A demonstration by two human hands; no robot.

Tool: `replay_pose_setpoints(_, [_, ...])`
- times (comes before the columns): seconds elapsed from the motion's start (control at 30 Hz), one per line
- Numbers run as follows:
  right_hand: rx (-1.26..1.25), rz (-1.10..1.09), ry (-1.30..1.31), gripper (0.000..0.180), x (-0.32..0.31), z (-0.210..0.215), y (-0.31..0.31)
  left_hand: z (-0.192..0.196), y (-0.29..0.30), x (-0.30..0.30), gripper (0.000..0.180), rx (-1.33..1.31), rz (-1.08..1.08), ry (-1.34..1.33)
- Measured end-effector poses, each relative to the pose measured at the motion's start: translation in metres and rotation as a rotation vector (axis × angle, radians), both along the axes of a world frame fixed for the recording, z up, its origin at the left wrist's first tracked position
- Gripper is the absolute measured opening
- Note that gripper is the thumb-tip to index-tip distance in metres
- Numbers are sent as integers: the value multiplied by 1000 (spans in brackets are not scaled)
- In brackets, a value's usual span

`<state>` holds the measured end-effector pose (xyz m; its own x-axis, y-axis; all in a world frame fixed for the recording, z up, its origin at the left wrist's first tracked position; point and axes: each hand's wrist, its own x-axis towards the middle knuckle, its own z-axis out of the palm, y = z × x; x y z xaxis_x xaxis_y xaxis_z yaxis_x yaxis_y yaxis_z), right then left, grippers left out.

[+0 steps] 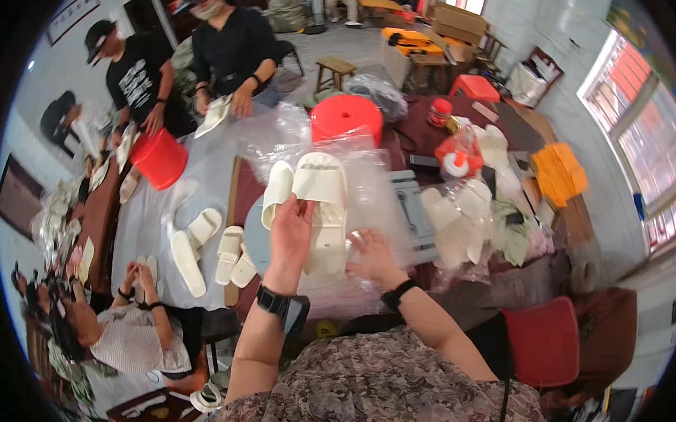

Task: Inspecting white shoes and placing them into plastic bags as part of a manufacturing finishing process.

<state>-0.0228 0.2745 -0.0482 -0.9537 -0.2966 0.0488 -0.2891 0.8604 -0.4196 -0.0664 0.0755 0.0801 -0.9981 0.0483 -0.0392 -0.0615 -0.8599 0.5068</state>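
Observation:
My left hand [292,235] is closed on a pair of cream slippers [321,178], held upright above the table with the fingers over the straps. Beside the larger slipper, its mate shows only in part. My right hand [375,256] has its fingers spread, somewhat blurred, at the edge of clear plastic bags [369,186]; whether it touches them I cannot tell. Left of my left hand lie two more cream pairs, one crossed pair [190,259] and a smaller pair [230,253]. A pale blue round surface [257,234] is mostly hidden behind the held pair.
A red stool [347,119] stands at the far side, with a red bucket [159,159] to the left. On the right are a grey tray-like board [413,214], wrapped slippers [470,209] and orange cloth [560,174]. Co-workers handle slippers along the left. A red chair [543,342] stands behind right.

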Motion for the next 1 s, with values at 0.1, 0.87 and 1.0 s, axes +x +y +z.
replay_pose_setpoints(0.1, [45,7,47,80,4,-13,7,-71,23,-32,38,-30,-94,-81])
replay_pose_setpoints(0.87, [-180,-1273,20,108,-8,-52,305,-94,114,56,80,-1795,342,235])
replay_pose_setpoints(1.0, [-243,-1403,-225,120,20,-97,318,-71,166,90,75,-1795,183,447])
